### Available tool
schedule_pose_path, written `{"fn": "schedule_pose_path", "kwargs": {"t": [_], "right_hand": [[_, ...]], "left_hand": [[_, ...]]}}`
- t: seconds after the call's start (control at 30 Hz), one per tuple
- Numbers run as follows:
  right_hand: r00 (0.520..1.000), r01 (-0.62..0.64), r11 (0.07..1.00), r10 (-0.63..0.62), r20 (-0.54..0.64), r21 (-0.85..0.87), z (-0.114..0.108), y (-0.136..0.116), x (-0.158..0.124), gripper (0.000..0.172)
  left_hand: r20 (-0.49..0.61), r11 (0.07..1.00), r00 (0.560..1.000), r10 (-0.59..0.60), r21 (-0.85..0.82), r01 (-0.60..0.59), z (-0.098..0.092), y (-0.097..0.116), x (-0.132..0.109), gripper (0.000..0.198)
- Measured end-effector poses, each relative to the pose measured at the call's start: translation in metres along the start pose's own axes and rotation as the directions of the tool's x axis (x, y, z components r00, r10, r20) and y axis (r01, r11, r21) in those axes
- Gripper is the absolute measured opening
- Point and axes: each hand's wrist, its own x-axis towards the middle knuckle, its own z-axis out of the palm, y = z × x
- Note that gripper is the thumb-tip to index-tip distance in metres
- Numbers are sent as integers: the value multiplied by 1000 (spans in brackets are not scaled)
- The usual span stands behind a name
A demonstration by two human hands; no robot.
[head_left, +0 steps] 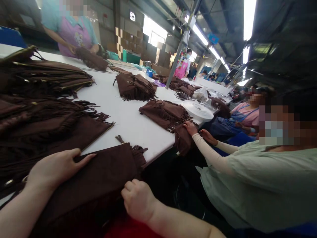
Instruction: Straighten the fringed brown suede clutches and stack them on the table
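A dark brown fringed bag (99, 175) lies before me at the near table edge, its flat side up. A zipper pull and tassel stick out at its far corner. My left hand (51, 168) grips the bag's upper edge, its thumb stretched along the fabric and its other fingers partly hidden. At the near right edge of the same bag, my right hand (138, 200) is closed with curled fingers pinching the fabric. Beside my left hand rises a pile of brown fringed bags (49, 129).
More brown bags (135, 86) lie in stacks along the white table (123, 122). On my right a co-worker (247, 172) handles a brown bag (184, 140) near a white tape roll (198, 110). Another person (71, 33) holds brown material across the table. A metal post (177, 61) stands farther along.
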Motion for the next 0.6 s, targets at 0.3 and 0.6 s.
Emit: {"fn": "schedule_pose_path", "kwargs": {"t": [0.3,0.6], "right_hand": [[957,-76,988,35,288,131,25,-6,-23,21],[940,-224,813,35,339,537,49,5,-60,28]], "left_hand": [[34,987,998,-60,154,54,-19,21,-14,68],[8,981,998,-69,184,66,-26,30,-24,74]]}}
